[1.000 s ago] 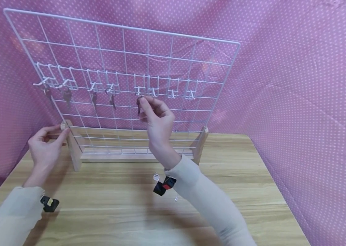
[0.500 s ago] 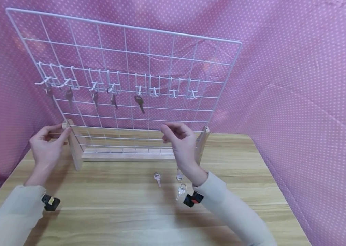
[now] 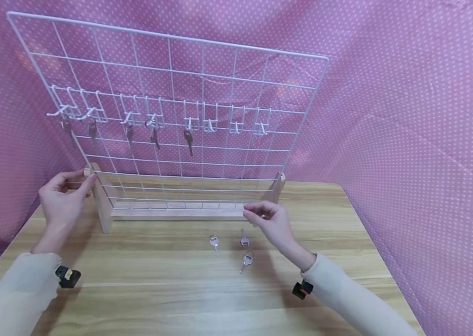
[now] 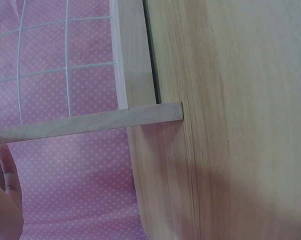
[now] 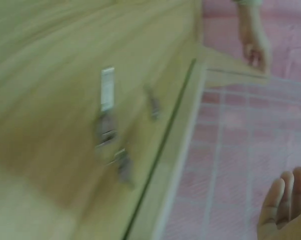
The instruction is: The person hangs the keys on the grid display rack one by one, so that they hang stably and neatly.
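Observation:
My left hand (image 3: pixel 62 198) pinches the top of the left wooden upright (image 3: pixel 101 200) of a white wire grid rack (image 3: pixel 169 72). In the left wrist view, the fingertips (image 4: pixel 3 150) meet the edge of that upright. My right hand (image 3: pixel 271 223) holds nothing; its fingers are loosely bent, just above and right of three loose keys on the table. One key (image 3: pixel 214 244) lies to the left, another (image 3: pixel 244 239) nearest the hand, and a third (image 3: pixel 246 261) with a ring in front. From a middle hook hangs a dark key (image 3: pixel 188 141).
Several more keys hang on the hooks to the left, among them a key (image 3: pixel 154 137). Hooks on the right, such as this hook (image 3: pixel 261 128), bear no key. A pink dotted cloth (image 3: pixel 408 116) surrounds the wooden table (image 3: pixel 144 289).
My right hand has let go of the key on the middle hook and moved down and right toward the loose keys. That key now hangs freely. The left hand stays on the upright.

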A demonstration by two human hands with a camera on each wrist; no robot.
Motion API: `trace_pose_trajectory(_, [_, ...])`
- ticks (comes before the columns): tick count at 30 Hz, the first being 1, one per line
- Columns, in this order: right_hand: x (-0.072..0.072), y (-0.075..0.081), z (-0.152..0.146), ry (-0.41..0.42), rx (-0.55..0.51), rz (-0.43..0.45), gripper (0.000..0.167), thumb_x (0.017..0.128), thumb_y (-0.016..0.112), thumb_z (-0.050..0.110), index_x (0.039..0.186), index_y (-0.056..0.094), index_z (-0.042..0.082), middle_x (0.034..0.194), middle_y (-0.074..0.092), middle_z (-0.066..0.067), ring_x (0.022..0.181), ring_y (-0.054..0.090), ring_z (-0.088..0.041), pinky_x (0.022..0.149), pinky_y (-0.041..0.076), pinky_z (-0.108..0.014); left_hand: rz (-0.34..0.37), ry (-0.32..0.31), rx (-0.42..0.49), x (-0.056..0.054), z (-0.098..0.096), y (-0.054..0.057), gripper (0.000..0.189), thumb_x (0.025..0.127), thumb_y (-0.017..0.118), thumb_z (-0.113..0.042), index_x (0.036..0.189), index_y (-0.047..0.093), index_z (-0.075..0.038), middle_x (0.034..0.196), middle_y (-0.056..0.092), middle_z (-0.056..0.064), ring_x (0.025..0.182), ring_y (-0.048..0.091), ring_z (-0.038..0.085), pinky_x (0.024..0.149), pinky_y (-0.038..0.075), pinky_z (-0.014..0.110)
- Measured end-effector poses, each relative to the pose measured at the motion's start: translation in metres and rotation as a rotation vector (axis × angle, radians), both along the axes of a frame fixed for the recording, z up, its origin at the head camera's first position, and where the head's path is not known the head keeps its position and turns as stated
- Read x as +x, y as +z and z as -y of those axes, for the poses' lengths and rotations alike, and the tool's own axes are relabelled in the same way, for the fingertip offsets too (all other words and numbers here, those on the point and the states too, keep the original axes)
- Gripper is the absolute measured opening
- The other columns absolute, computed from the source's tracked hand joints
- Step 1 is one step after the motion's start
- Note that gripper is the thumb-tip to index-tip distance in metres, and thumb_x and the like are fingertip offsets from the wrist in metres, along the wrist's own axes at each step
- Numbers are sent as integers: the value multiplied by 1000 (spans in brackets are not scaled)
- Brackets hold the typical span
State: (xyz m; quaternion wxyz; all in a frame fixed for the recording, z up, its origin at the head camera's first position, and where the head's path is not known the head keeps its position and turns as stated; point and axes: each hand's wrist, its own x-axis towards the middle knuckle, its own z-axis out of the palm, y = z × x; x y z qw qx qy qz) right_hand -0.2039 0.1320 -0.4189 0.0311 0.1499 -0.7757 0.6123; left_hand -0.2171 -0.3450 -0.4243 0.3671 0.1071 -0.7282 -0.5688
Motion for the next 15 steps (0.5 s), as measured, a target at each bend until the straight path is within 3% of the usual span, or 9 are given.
trace_pose_trajectory(4, [-1,-16,-16,54,127,40,22,91,80,6,109,76,-4,101,79,-20,74,64,-4,66,55,-15,6,-8,-2,1,1,2,21,89,82,-5,109,78,-2,86,72,-28,68,64,-9,58,55,4])
trace_pose_trajectory(6, [-2,-24,-23,85,186,49,23,90,81,6,110,76,-5,103,78,-24,75,64,-5,67,56,-15,5,-9,-3,2,1,2,21,89,82,-5,109,78,-1,86,72,-28,67,63,-9,58,55,4])
trace_pose_trajectory(15, [-5,-56,-43,206,358,89,22,90,82,9,107,77,-3,93,78,-19,75,66,-13,65,56,-17,20,-11,-25,2,2,3,19,89,83,-5,108,78,-3,84,71,-30,63,63,-10,56,54,4])
